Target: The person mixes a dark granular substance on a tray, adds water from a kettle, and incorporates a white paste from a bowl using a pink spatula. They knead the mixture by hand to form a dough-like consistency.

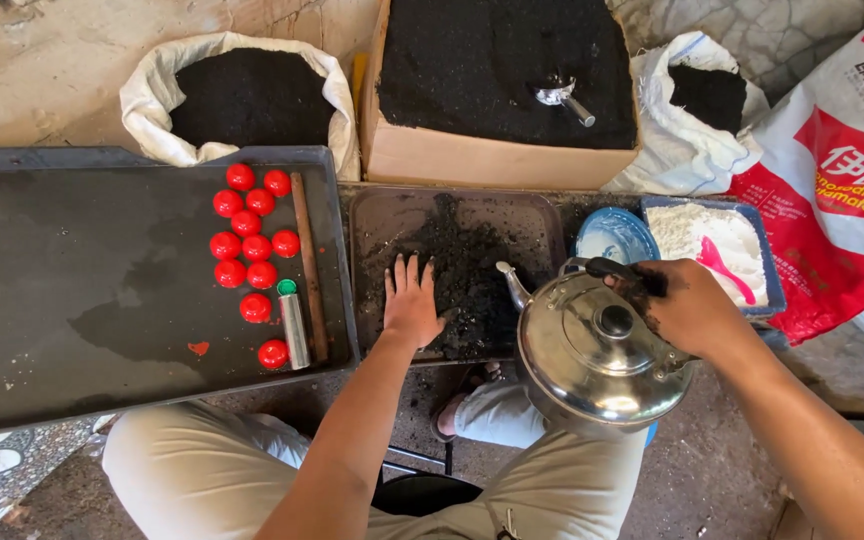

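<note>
The right hand [692,305] grips the black handle of a shiny metal kettle [602,355]. The kettle hangs over the person's lap, just off the near right corner of the brown tray [382,215], and its spout points at the tray. A pile of dark soil [467,270] lies in that tray. The left hand [410,305] lies flat and open on the soil near the tray's near edge, fingers spread, holding nothing.

To the left sits a big dark tray [82,290]. Near its right edge lie red balls [250,250] in a bunch, a small silver tube [294,325] with a green cap, and a thin brown stick [309,265] along the rim.

Right of the brown tray stand a blue bowl [617,235] and a blue tub [767,270] with white powder and a pink scoop [727,268] in it.

Behind, on the floor, a white sack [147,100] holds dark soil. A box [452,160] beside it is full of soil too, with a metal scoop [564,97] stuck in. Another white sack [672,150] and a red and white bag [842,190] stand at the far right.
</note>
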